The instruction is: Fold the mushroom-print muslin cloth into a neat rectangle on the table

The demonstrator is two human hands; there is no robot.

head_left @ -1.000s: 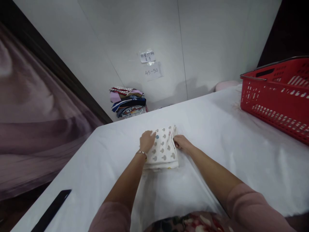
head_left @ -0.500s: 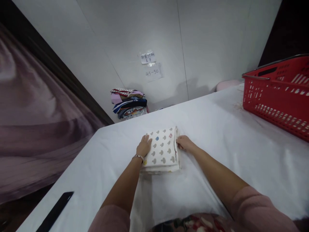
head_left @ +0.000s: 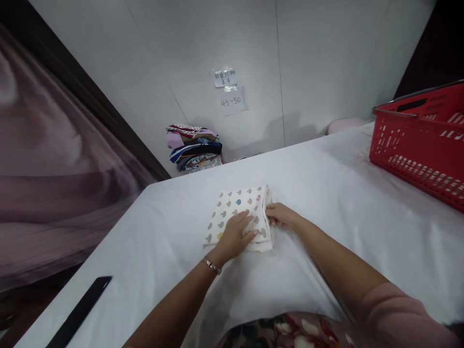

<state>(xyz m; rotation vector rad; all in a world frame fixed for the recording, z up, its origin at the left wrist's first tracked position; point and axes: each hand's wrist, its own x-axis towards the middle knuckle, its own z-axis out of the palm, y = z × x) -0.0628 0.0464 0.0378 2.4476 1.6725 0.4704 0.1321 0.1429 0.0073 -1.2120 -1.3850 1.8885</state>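
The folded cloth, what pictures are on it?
Cream cloth with grey mushroom-like shapes, a few coloured ones; head view.

Folded cloth: laid flat on the counter, near its middle. Left hand: rested on the near part of the cloth. Right hand: placed against the cloth's right edge. Basket: set on the counter at far right, well apart from the cloth. Stack of folded garments: positioned behind the counter's far left corner, against the wall. Two paper notes: fixed on the wall above and right of the stack. Flat strip: laid at the counter's near left edge.
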